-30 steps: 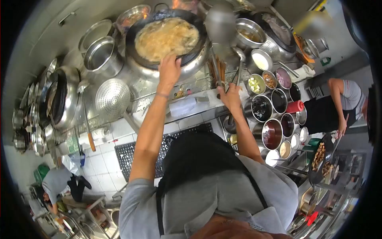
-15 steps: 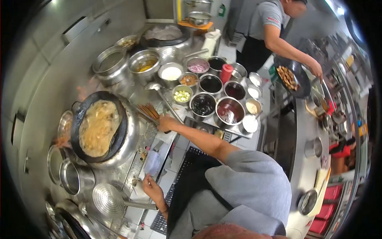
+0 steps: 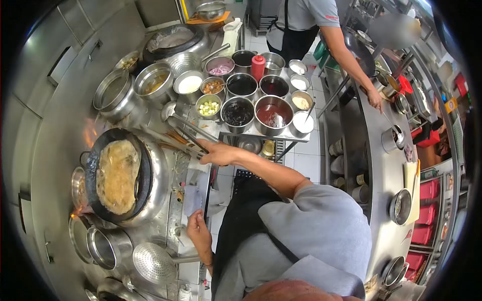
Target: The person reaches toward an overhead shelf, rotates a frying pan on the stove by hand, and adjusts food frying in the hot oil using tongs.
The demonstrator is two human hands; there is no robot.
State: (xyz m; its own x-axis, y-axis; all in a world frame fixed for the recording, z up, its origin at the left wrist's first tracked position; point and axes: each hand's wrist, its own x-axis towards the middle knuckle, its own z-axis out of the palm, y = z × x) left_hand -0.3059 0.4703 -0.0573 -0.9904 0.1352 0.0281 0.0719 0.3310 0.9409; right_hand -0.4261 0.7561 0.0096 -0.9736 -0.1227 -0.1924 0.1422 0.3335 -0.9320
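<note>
Left hand (image 3: 199, 230) is kept half-curled below a pale folded sheet (image 3: 193, 200), lower centre; can't be told if it's pinched. Long metal handles (image 3: 188, 124) are clutched by the right hand (image 3: 219, 153), mid-frame. Farther out, golden frothy liquid (image 3: 118, 175)'s held in a black wok (image 3: 92, 173), left side.

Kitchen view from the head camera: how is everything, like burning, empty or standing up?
Wok: holding golden-brown contents
Flame: burning
Strainer: empty
Red bottle: upright
Sauce pot: uncovered, dark red sauce inside
Right hand: grip partly hidden
Left hand: fingers bent
</note>
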